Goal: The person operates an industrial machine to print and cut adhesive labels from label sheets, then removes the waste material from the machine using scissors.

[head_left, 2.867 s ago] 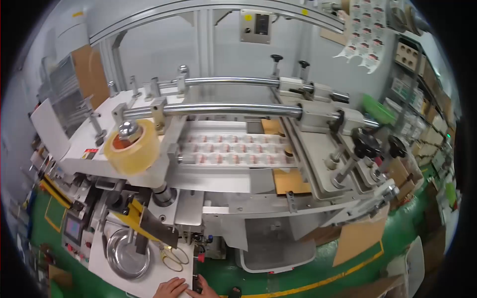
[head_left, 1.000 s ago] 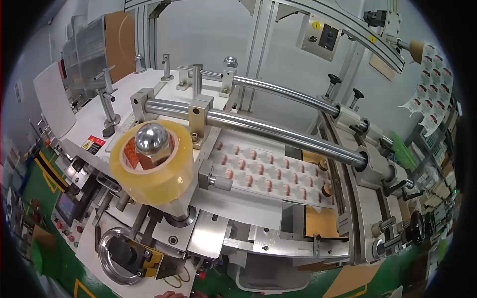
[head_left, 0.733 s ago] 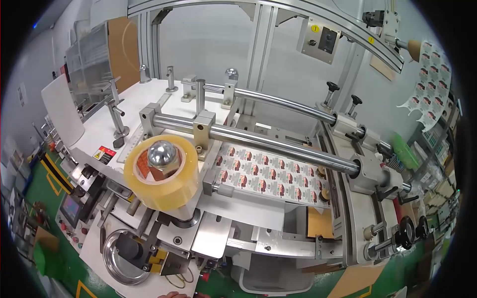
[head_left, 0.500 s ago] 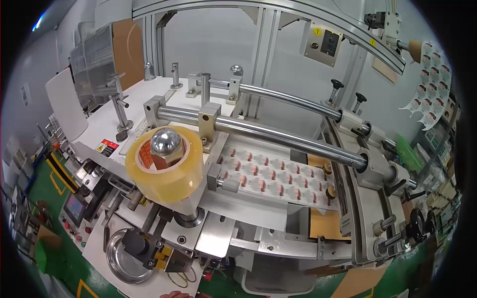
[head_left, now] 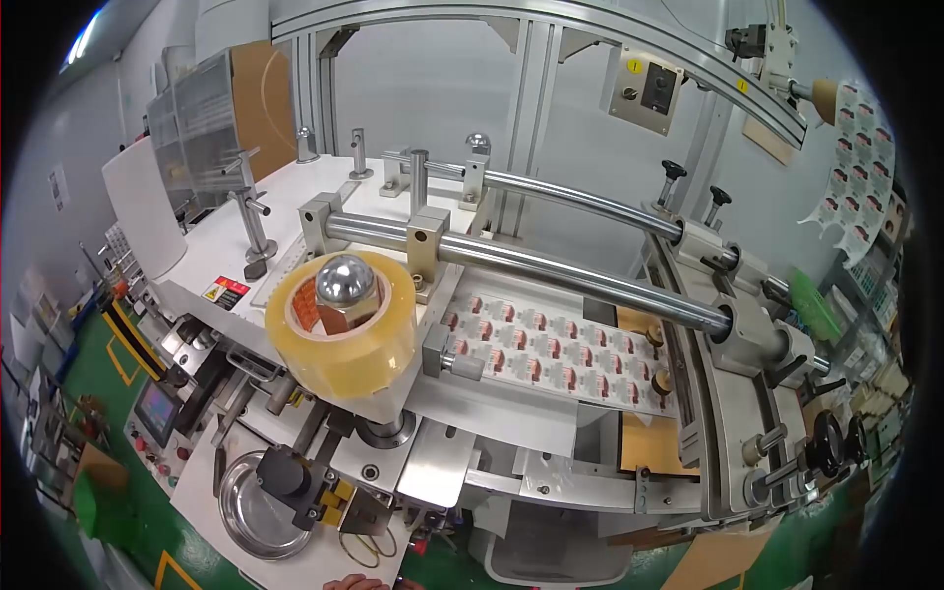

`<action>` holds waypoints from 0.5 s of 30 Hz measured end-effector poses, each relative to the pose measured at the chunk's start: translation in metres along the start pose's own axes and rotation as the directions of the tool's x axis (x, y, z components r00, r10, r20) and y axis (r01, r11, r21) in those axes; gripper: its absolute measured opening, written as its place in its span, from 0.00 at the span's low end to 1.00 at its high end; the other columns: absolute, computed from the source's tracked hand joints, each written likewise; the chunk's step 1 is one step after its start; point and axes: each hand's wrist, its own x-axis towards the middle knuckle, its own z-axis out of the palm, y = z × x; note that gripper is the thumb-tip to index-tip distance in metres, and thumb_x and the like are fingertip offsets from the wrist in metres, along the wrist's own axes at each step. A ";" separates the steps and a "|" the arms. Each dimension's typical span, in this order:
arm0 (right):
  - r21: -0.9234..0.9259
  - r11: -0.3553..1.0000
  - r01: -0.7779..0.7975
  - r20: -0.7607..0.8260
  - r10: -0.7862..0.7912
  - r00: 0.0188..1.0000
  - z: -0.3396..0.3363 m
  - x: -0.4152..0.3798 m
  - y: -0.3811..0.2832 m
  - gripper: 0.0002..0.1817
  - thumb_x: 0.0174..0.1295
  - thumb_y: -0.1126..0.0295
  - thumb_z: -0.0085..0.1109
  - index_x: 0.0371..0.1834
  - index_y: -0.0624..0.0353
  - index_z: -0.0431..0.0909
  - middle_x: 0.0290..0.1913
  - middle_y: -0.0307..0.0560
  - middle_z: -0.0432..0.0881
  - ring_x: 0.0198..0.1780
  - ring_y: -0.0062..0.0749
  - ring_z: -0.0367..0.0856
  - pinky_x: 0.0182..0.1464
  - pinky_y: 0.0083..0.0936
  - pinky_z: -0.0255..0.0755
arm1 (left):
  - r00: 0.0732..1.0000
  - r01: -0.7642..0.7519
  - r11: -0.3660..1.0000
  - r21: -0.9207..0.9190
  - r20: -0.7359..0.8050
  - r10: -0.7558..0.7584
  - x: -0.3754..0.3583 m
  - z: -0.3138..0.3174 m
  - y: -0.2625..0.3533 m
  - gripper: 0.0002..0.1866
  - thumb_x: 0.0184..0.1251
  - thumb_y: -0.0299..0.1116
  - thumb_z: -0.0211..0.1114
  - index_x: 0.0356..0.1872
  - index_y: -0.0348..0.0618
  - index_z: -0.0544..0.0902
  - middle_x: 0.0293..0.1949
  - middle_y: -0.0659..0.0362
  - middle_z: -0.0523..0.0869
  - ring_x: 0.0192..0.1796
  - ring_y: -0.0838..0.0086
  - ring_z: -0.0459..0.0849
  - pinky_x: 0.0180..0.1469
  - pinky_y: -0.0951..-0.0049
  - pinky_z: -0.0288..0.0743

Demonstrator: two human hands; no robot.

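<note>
At the bottom edge, only a small part of my left hand (head_left: 357, 583) shows, below the looped yellowish cords (head_left: 369, 553). What its fingers hold, if anything, is out of frame. My right hand cannot be made out. A large roll of clear yellowish tape (head_left: 339, 349) sits on a post with a shiny metal ball (head_left: 345, 281) on top. To its right, a sheet of printed labels (head_left: 551, 354) lies on the machine bed beneath a thick steel bar (head_left: 580, 280).
A round metal dish (head_left: 258, 526) lies on a white surface at lower left, beside a black clamp-like part (head_left: 285, 474). A small screen panel (head_left: 157, 411) is further left. Black knobs (head_left: 826, 442) stick out at right. A grey bin (head_left: 556, 565) sits below the machine.
The whole view has shifted slightly, so the machine appears a little further right and lower. The visible part of my left hand stays at the bottom edge.
</note>
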 end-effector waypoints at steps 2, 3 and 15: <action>0.019 1.000 -0.025 -0.004 0.025 1.000 0.007 -0.003 -0.008 0.33 0.59 0.62 0.62 0.65 0.57 0.58 0.67 0.53 0.57 0.67 0.46 0.60 0.61 0.52 0.65 | 0.976 0.040 0.999 -0.037 0.217 -0.031 -0.014 0.008 -0.007 0.16 0.69 0.51 0.45 0.45 0.56 0.75 0.52 0.65 0.74 0.60 0.67 0.65 0.58 0.58 0.59; 0.043 0.999 -0.033 -0.009 0.033 0.999 0.005 -0.003 -0.007 0.33 0.59 0.62 0.63 0.65 0.57 0.58 0.68 0.53 0.57 0.67 0.46 0.60 0.61 0.52 0.65 | 0.904 0.086 0.994 -0.070 0.424 -0.048 -0.020 0.012 -0.013 0.20 0.67 0.53 0.46 0.52 0.55 0.73 0.58 0.65 0.72 0.64 0.67 0.62 0.61 0.56 0.56; -0.186 0.982 0.031 -0.315 -0.090 0.945 0.008 -0.009 -0.023 0.33 0.57 0.66 0.65 0.64 0.57 0.60 0.66 0.52 0.58 0.64 0.45 0.64 0.59 0.46 0.69 | 0.992 0.119 0.985 -0.126 0.054 -0.113 -0.013 0.015 -0.002 0.16 0.55 0.41 0.59 0.46 0.55 0.82 0.49 0.67 0.80 0.57 0.64 0.73 0.51 0.61 0.67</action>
